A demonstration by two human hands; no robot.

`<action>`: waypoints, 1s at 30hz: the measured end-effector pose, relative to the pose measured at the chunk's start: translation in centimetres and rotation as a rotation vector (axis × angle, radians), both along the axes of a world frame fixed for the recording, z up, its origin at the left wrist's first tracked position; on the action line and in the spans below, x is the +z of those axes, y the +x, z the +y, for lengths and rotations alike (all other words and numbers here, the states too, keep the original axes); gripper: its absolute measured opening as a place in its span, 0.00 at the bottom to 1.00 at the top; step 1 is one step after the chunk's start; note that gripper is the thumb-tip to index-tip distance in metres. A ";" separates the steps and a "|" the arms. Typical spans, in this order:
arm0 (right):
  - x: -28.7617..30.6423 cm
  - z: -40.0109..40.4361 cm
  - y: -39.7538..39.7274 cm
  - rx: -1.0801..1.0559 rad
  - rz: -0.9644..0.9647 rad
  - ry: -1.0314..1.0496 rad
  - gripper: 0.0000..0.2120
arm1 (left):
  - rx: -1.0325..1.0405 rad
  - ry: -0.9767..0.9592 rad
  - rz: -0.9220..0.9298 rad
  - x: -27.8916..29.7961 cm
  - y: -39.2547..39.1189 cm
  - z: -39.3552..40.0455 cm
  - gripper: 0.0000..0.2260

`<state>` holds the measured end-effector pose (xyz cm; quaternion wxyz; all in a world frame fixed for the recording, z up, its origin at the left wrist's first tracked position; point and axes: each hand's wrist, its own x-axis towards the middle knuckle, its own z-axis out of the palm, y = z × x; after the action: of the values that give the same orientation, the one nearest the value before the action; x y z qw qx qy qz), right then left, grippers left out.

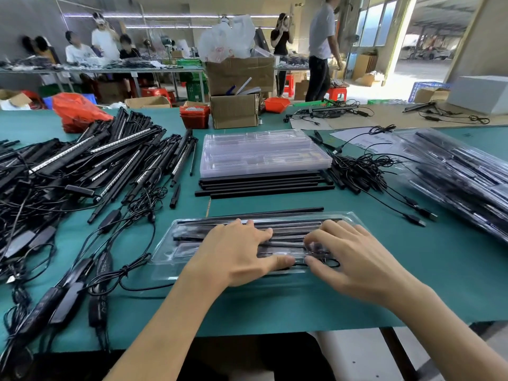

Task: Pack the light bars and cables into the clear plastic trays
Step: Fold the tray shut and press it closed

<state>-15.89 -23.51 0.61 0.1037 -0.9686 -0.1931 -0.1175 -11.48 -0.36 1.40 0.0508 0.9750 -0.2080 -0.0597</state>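
Both hands work over a clear plastic tray [167, 257] lying on the green surface [412, 284] at its near edge. The left hand [236, 254] presses flat on the light bars [288, 225] inside, fingers spread; the right hand [354, 259] pinches a coiled cable [328, 262] in the tray's front compartment.

Two hands [297, 257] seen, one open clear tray [176, 251] in front, one stack of empty clear trays [264, 152], seven loose black bars [261, 185] counted beside it, two red baskets [194, 116], two stacked cardboard boxes [236, 92]
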 end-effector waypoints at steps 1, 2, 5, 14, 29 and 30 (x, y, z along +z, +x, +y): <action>-0.2 0.2 0.1 -0.013 -0.021 -0.010 0.20 | -0.004 0.001 -0.014 0.1 -0.1 -0.1 0.42; -0.4 0.4 0.2 -0.021 -0.040 -0.029 0.19 | -0.010 0.004 -0.029 0.1 -0.1 -0.1 0.41; -0.6 0.4 0.7 -0.055 -0.035 -0.053 0.14 | -0.026 0.031 -0.041 0.2 -0.2 -0.1 0.41; -0.9 0.9 1.3 -0.214 0.082 0.095 0.12 | -0.016 0.023 -0.003 0.4 -0.4 -0.1 0.41; -1.4 2.3 0.2 -0.267 -0.044 0.085 0.07 | -0.092 -0.124 -0.159 -3.2 -1.3 0.7 0.28; -1.4 2.4 0.3 -0.273 -0.039 0.084 0.07 | -0.100 -0.137 -0.158 -3.3 -1.3 0.8 0.28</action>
<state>-15.63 -21.09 -0.82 0.1232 -0.9782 -0.0563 -0.1575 -12.79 0.49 -1.88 0.0978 0.9593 -0.2632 0.0293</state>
